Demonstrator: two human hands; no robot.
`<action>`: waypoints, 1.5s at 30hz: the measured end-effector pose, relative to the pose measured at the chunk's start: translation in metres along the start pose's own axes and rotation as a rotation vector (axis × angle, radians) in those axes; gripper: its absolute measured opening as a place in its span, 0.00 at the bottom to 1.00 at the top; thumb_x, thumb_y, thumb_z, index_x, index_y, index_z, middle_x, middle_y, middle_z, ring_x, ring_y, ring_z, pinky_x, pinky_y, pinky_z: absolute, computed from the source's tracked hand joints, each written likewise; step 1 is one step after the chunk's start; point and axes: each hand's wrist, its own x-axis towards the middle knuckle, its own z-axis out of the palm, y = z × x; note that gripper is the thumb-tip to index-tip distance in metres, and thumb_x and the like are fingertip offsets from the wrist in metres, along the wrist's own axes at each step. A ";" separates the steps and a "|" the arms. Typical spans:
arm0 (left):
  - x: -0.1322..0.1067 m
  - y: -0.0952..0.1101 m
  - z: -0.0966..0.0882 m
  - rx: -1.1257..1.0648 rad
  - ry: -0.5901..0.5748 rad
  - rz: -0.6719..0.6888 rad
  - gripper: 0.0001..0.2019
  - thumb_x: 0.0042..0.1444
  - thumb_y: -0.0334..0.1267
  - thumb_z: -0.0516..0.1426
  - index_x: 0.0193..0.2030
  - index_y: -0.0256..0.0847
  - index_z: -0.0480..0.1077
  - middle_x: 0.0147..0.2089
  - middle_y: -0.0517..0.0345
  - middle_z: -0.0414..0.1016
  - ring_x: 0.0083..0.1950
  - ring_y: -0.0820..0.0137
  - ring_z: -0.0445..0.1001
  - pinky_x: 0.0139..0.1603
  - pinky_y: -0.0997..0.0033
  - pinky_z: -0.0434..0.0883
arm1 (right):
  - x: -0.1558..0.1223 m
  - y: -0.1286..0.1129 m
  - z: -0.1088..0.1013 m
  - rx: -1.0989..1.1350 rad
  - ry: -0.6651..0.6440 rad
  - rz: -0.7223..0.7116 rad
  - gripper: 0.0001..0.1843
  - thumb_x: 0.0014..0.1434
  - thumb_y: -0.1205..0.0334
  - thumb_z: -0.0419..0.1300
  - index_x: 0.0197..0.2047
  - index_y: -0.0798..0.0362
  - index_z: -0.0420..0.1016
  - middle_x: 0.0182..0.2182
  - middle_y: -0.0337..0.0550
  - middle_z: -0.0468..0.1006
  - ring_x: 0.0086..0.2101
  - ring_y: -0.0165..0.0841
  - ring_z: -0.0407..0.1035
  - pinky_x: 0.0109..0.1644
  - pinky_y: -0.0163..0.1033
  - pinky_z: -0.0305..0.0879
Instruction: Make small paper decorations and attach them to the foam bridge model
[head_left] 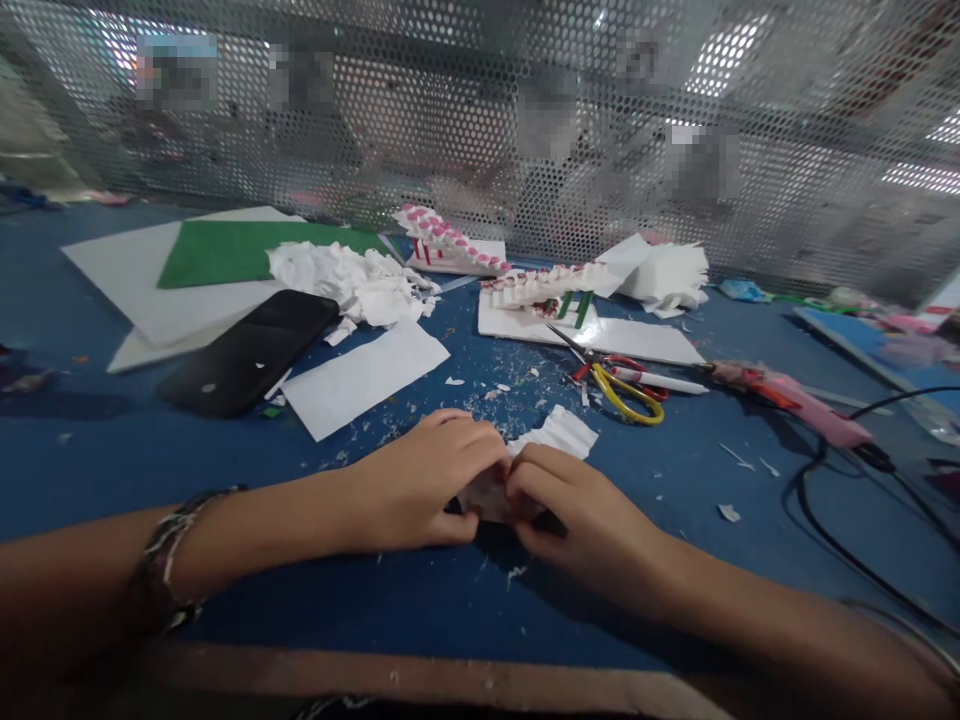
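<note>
My left hand and my right hand meet low over the blue table, fingers curled in a pinch. Between them they grip a small white piece of paper, largely covered by my fingers. Just behind my right fingers lies a crinkled white paper strip, which may or may not be joined to the held piece. Beyond my left hand rests a flat white paper rectangle. Scissors with yellow and red handles lie past my right hand, beside a white pen.
A black phone, crumpled white paper and a green sheet lie at left. Two paper models stand at the back before a perforated metal screen. At right are a pink glue gun and black cable.
</note>
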 end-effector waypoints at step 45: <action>0.017 0.008 -0.071 0.808 0.461 0.258 0.14 0.59 0.35 0.41 0.32 0.40 0.67 0.31 0.57 0.69 0.34 0.70 0.64 0.40 0.67 0.61 | 0.044 0.016 -0.072 -0.510 0.466 -0.354 0.09 0.58 0.66 0.46 0.35 0.53 0.67 0.37 0.43 0.69 0.37 0.28 0.64 0.40 0.35 0.63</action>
